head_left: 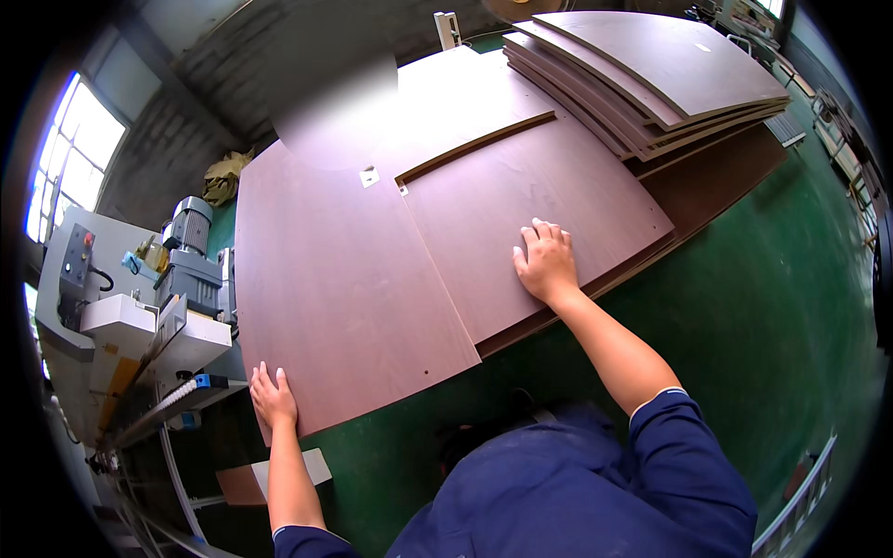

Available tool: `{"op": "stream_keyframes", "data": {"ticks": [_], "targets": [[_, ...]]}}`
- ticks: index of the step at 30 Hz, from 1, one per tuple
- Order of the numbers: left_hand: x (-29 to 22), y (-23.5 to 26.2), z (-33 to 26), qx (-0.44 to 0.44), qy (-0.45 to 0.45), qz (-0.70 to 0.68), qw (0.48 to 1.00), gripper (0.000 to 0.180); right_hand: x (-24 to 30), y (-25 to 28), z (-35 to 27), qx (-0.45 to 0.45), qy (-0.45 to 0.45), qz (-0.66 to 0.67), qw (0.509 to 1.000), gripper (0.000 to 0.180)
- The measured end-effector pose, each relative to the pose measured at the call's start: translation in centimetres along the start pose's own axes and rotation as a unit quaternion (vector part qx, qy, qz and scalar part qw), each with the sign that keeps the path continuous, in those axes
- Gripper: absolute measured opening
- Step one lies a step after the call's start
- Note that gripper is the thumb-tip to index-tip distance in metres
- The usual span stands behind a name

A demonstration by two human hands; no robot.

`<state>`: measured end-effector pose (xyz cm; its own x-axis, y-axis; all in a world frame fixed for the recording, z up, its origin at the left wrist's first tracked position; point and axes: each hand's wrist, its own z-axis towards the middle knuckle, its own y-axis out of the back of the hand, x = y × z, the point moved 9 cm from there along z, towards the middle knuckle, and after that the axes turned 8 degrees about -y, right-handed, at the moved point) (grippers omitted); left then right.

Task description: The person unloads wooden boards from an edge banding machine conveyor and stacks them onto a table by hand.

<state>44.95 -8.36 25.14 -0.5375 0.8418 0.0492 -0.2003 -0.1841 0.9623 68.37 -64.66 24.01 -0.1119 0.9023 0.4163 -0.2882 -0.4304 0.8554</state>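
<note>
A large brown laminated board [326,279] lies flat in front of me, its left part reaching toward a machine. My left hand [273,398] rests on the board's near left corner, fingers spread over the edge. My right hand [546,263] lies flat, fingers apart, on a second brown board [521,195] beside the first, on top of a low stack. Neither hand is closed around anything.
A grey and white machine [158,316] with a motor and control box stands at the left. Another stack of brown boards [651,74] sits at the far right. A dark narrow strip [474,147] lies across the boards. Green floor [744,325] spreads to the right.
</note>
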Motion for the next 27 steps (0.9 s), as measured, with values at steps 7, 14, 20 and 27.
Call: {"op": "stream_keyframes", "data": {"ticks": [7, 14, 20, 27], "targets": [[-0.1, -0.2, -0.1, -0.007, -0.004, -0.022, 1.000, 0.054, -0.3, -0.2, -0.2, 0.012, -0.007, -0.004, 1.000, 0.039], [-0.3, 0.5, 0.5, -0.017, 0.007, -0.022, 1.000, 0.054, 0.3, -0.1, 0.6, 0.008, 0.007, -0.006, 1.000, 0.041], [-0.9, 2.3, 0.4, -0.047, -0.006, -0.019, 0.999, 0.051, 1.6, 0.3, 0.9, -0.027, 0.032, 0.010, 0.999, 0.035], [-0.5, 1.0, -1.0, -0.001, 0.048, -0.061, 0.997, 0.059, 0.1, -0.1, -0.6, 0.003, 0.033, -0.053, 0.998, 0.039]]}}
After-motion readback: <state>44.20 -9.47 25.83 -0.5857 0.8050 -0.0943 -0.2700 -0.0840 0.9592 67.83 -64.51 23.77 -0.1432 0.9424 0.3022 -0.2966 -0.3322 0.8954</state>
